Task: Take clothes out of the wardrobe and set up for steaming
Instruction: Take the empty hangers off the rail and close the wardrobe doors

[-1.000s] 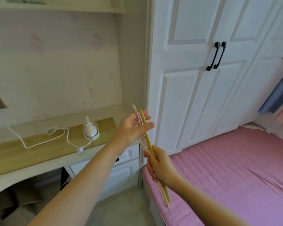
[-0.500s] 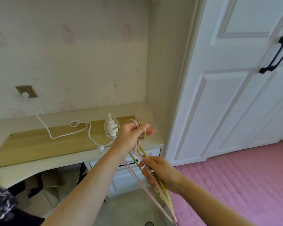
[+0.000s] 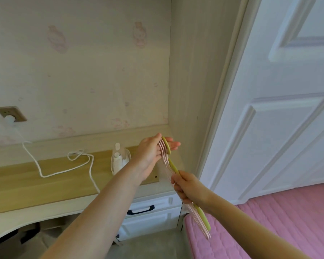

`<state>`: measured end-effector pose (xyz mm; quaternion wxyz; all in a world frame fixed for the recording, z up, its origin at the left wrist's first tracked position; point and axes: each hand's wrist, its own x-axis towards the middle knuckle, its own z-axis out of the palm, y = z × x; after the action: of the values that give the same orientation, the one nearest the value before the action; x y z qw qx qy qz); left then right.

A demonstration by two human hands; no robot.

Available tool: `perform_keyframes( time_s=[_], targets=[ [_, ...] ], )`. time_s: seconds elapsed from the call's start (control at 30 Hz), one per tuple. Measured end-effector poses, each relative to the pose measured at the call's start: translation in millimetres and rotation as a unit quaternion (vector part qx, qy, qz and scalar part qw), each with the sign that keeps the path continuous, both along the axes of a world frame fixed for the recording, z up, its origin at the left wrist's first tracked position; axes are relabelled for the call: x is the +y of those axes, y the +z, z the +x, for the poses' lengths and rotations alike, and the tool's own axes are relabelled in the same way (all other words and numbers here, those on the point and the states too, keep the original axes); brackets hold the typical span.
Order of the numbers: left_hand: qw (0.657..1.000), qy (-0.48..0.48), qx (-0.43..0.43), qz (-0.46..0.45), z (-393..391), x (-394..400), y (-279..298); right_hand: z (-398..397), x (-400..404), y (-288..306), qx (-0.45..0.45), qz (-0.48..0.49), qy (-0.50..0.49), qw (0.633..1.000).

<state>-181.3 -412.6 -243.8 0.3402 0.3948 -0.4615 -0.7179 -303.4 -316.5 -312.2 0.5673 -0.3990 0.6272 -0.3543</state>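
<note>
Head view looks down at a wooden desk with a white edge. Two bare arms reach out over the desk's right end. They hold a bunch of hangers, a few thin pink ones and one fat green one, all pressed flat together. The left hand is up by the hooks, with its fingers straight and spread wide, and the hooks rest against its palm. The right hand is lower down, with its fingers curled tight around the middle of the bunch. The long ends of the hangers poke down past the desk's right corner, over the edge of a pink bed.

On the desk, just left of the left hand, stands a small white steamer. Its white cord loops across the desk and goes up to a wall plug above the desk's left side. Right of the desk stands the white wardrobe, with its doors closed.
</note>
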Motion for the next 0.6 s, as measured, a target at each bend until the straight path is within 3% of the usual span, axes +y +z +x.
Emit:
perform_keyframes(
  time_s=[0.3,0.43,0.6],
  targets=[
    [0.981,0.108,0.042,0.156,5,-69,-39,-9,-73,-45,0.270,-0.060,-0.009,0.961],
    [0.980,0.107,0.005,0.170,10,-100,-55,-10,-102,-62,0.369,-0.068,0.009,0.927],
    [0.983,0.072,-0.031,0.165,11,-138,-80,-6,-134,-87,0.417,-0.036,0.007,0.908]
  ],
)
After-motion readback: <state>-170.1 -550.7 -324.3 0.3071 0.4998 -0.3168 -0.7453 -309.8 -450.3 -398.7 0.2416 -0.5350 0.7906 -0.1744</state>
